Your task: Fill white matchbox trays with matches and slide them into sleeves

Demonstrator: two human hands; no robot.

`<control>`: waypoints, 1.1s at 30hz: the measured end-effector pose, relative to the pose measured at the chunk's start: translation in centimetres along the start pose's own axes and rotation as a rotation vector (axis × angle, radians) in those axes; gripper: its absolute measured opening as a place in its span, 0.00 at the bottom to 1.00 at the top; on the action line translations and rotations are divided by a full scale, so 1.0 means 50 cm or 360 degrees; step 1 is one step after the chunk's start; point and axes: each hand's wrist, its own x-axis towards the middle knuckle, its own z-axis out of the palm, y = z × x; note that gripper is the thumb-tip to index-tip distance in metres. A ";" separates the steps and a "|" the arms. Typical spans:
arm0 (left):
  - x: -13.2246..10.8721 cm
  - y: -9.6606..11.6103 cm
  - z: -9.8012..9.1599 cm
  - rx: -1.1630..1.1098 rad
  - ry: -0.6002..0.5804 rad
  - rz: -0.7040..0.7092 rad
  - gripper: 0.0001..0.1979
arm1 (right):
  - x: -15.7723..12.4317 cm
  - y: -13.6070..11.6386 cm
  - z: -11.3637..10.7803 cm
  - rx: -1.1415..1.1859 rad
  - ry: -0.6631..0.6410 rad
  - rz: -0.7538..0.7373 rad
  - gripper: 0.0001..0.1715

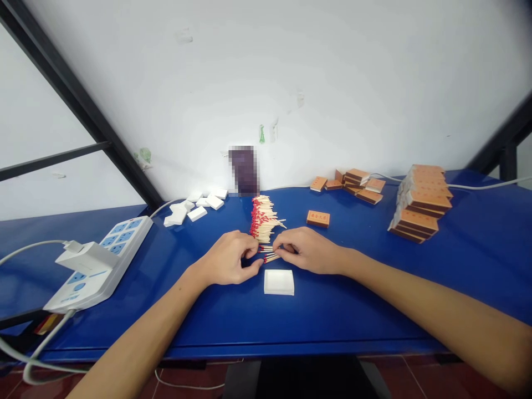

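Note:
A small group of red-headed matchsticks (269, 254) lies between my two hands, just in front of a larger pile of matches (262, 221). My left hand (233, 257) is curled with thumb and forefinger at the red heads. From the other side, my right hand (305, 250) has its bent fingers closed on the plain ends of the sticks. Its fingertips partly cover them. Nearer to me, a white matchbox tray (279, 282) lies with its hollow side up. An orange matchbox (318, 218) is beyond my right hand.
Several white trays (196, 209) are scattered at the back left. Orange matchboxes (355, 183) lie loose at the back right, and a stack of them (421, 205) leans farther right. A white power strip (120, 260) with a plugged-in adapter and cables occupies the left side of the blue table (353, 316).

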 end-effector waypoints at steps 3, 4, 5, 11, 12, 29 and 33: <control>0.000 -0.004 0.004 0.0040 -0.0005 -0.0022 0.16 | 0.001 -0.002 -0.001 -0.0006 -0.0025 0.0024 0.07; 0.000 -0.005 0.005 0.0045 -0.0010 -0.0024 0.16 | 0.002 -0.002 -0.001 -0.0006 -0.0028 0.0030 0.07; 0.000 -0.005 0.005 0.0047 -0.0011 -0.0023 0.17 | 0.002 -0.002 -0.001 -0.0004 -0.0028 0.0038 0.07; 0.002 -0.007 0.007 0.0044 -0.0005 -0.0016 0.18 | 0.002 0.002 0.001 0.0007 -0.0041 0.0044 0.08; 0.002 -0.007 0.007 0.0042 -0.0015 -0.0020 0.18 | 0.002 0.002 0.001 0.0003 -0.0046 0.0036 0.08; 0.002 -0.007 0.007 0.0034 -0.0004 0.0001 0.20 | 0.001 -0.001 0.002 -0.0043 -0.0039 0.0025 0.09; 0.002 -0.009 0.008 0.0041 0.0011 -0.0005 0.19 | 0.001 -0.002 0.002 -0.0046 -0.0041 0.0024 0.09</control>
